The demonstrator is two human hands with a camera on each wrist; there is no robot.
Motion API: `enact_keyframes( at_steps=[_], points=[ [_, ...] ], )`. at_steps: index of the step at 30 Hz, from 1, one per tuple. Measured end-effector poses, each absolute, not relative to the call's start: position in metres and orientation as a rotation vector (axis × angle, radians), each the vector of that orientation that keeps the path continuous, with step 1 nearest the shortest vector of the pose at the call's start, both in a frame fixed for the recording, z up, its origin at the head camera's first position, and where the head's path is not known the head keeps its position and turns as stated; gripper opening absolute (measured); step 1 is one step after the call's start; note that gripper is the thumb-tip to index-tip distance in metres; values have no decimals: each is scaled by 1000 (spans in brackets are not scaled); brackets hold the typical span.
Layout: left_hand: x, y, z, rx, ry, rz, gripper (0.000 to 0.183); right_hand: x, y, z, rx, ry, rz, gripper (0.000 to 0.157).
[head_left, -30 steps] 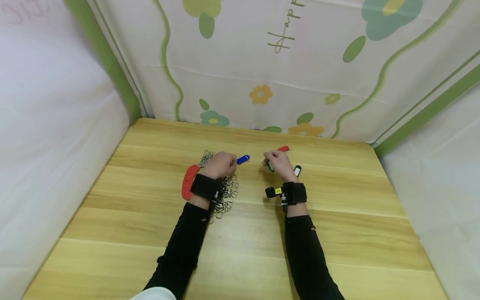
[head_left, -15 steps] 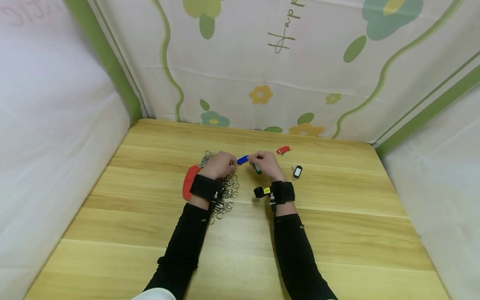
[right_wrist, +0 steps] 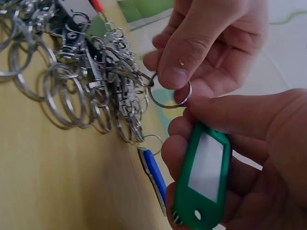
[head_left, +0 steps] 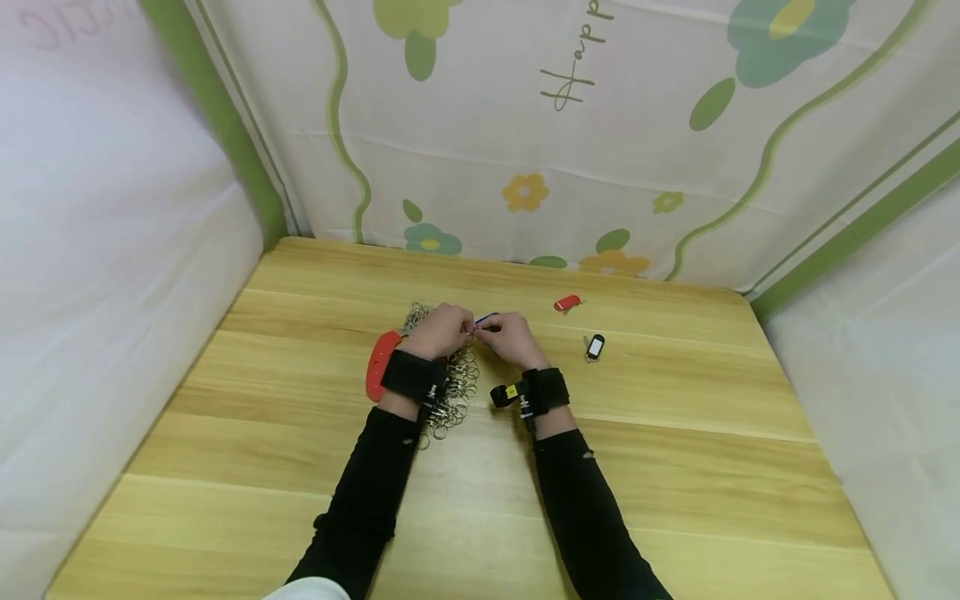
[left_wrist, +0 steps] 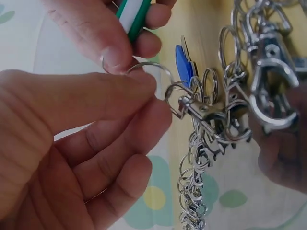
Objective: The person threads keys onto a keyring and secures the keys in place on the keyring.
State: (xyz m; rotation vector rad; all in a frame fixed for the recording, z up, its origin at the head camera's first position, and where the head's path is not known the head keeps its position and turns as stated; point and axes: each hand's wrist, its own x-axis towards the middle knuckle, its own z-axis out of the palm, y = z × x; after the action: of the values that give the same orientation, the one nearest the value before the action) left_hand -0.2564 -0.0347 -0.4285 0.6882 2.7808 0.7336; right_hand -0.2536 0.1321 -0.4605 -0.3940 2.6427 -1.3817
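Note:
In the head view my left hand (head_left: 442, 329) and right hand (head_left: 513, 340) meet over the table. Thumb and index finger of the left hand pinch a split key ring (right_wrist: 165, 106), which hangs from a metal swivel clasp (left_wrist: 206, 112). A green key tag (right_wrist: 204, 167) with a white label lies in my right hand's curled fingers. The right thumb and index fingertip press together right at the ring; what they pinch there is hidden. Just beside, a blue key tag (right_wrist: 156, 175) with a key hangs from another ring among the clasps.
Many swivel clasps with rings (head_left: 453, 408) bunch under the left wrist, beside a red curved piece (head_left: 381, 367) with small holes. Right of the hands lie a red key tag (head_left: 567, 303) and a black key tag (head_left: 595, 347), each with a key. Printed cloth (head_left: 450, 150) walls the table's far side.
My right hand has moved left with the green key tag, past the blue key tag, to the ring in the left hand. The left hand has stayed in place.

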Motion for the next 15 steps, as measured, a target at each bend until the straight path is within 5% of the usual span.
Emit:
enact_keyframes(
  at_steps=[15],
  points=[
    [-257,-35,-430,670,2809,772,8,-253,130,-463,-395,2627,-1275,16]
  ],
)
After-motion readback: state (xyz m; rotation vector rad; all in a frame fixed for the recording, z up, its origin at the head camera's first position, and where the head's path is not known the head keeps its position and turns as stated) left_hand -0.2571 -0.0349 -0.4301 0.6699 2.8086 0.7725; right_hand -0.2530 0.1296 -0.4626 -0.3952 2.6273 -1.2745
